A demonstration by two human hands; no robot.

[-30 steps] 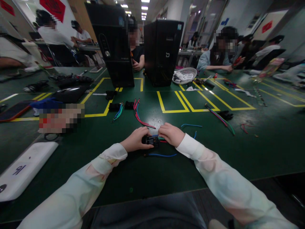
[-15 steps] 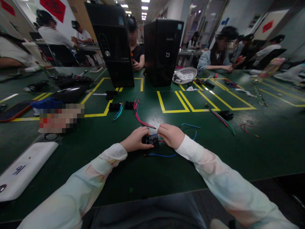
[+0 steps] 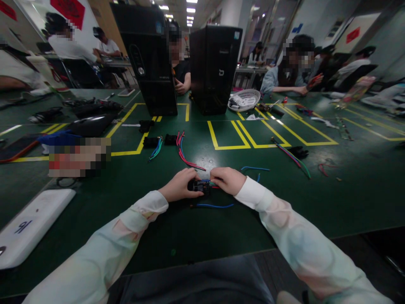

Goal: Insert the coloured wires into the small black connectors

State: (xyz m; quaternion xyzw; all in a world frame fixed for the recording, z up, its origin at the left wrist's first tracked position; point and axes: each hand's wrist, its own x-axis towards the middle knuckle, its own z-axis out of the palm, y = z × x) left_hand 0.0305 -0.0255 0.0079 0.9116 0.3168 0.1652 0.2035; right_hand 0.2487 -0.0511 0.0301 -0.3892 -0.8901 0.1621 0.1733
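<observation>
My left hand (image 3: 182, 185) is closed around the left end of a small black plastic connector housing (image 3: 201, 188), just above the green table. At its right side my right hand (image 3: 227, 179) pinches a blue wire (image 3: 205, 180) that runs along the top of the housing. Red and green wires also leave the housing under my right fingers, partly hidden. A loose blue wire (image 3: 215, 206) lies just in front of my hands, and another blue wire (image 3: 255, 169) lies beyond my right hand. Red and blue wires (image 3: 186, 158) trail from a second black housing (image 3: 171, 139) behind.
Two black computer towers (image 3: 148, 63) stand at the back, with a white basket (image 3: 245, 100) beside them. A white case (image 3: 34, 228) lies at the left. Another black housing (image 3: 152, 142) and a wired black part (image 3: 298, 152) rest farther off. Co-workers sit around.
My right hand has shifted slightly lower against the housing, its fingers drawing the blue wire flatter. The blue wire ends beyond my right hand have moved a little. My left hand stays put.
</observation>
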